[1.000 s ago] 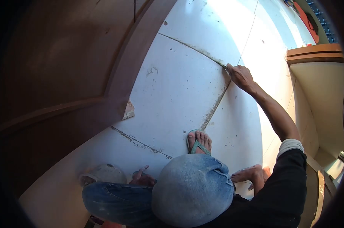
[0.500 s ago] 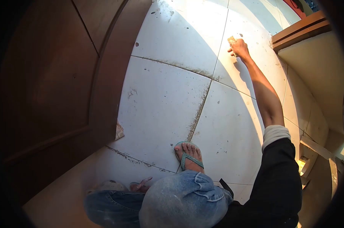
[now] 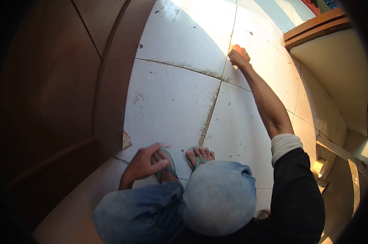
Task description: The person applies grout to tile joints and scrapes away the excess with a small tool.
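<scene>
Over the left flip-flop, partly hiding it, the left hand hangs empty, fingers loosely curled. Farther out runs a dirt-crusted tile joint. Beyond, over sunlit floor tile, the right hand clenches a pale-yellow piece, mostly concealed, its shape unclear.

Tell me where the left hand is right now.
In the head view, the left hand is in the lower half, left of centre, just above the denim-covered left knee and partly hiding the left green flip-flop.
</scene>
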The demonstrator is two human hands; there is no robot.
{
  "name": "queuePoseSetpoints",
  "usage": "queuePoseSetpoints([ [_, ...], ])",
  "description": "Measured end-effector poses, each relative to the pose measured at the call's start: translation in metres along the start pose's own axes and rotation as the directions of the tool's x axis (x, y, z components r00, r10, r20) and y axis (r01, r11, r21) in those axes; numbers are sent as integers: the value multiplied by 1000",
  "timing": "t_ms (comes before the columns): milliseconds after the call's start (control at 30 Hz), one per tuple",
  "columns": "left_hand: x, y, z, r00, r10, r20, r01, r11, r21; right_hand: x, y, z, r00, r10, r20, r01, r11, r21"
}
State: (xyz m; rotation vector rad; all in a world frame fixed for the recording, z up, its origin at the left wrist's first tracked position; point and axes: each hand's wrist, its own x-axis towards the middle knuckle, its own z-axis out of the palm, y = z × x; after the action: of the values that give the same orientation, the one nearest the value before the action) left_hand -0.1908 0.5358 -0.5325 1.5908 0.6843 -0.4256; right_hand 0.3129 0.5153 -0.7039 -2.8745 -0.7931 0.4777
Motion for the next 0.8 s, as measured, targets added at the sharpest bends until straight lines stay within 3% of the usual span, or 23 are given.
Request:
queuePoseSetpoints([
  [100, 80, 85, -55, 925, 239, -295, -146, 941, 305, -99, 7, 29, 994, -101, -39, 101, 995, 3],
  [167, 151, 142, -81, 834, 437, -337, -263, 852, 453, -129, 14, 27, 993, -110, -30, 109, 994, -30],
  [200, 188, 167, -91, 831, 459, -314, -250, 813, 525, -137, 18, 13, 982, -70, 176, 47, 990, 132],
  [233, 219, 189, -98, 869, 416, -269, -186, 777, 601, -141, 22, 1, 924, -63, 377, -47, 960, 277],
  [267, 255, 199, -105, 893, 382, -236, -114, 701, 704, -143, 25, -7, 925, -60, 375, -50, 959, 278],
  [300, 277, 210, -107, 913, 344, -219, -11, 559, 829, -135, 28, -18, 955, -40, 294, -66, 938, 340],
  [333, 295, 219, -108, 911, 348, -222, -12, 560, 828, -127, 33, -27, 975, -13, 220, -78, 914, 398],
  [400, 330, 232, -110, 979, 69, -190, 171, 212, 962, -106, 40, -55, 987, 17, 158, -97, 852, 515],
  [500, 383, 219, -100, 932, 18, -363, 288, 573, 767, -27, 60, -70, 993, 61, 97, -105, 826, 554],
  [567, 418, 180, -78, 860, 36, -508, 350, 684, 640, 32, 64, -76, 992, 99, 78, -125, 777, 617],
  [633, 442, 128, -49, 711, 214, -670, 318, 752, 578, 73, 56, -71, 991, 111, 69, -129, 759, 638],
  [667, 444, 116, -44, 716, 203, -668, 324, 751, 575, 87, 47, -64, 988, 139, 61, -148, 801, 580],
  [733, 451, 95, -37, 546, 464, -697, 247, 706, 664, 89, 18, -47, 980, 199, 16, -182, 855, 485],
  [800, 457, 100, -41, 563, 440, -700, 249, 717, 651, 79, -6, -23, 967, 253, -6, -221, 856, 466],
])
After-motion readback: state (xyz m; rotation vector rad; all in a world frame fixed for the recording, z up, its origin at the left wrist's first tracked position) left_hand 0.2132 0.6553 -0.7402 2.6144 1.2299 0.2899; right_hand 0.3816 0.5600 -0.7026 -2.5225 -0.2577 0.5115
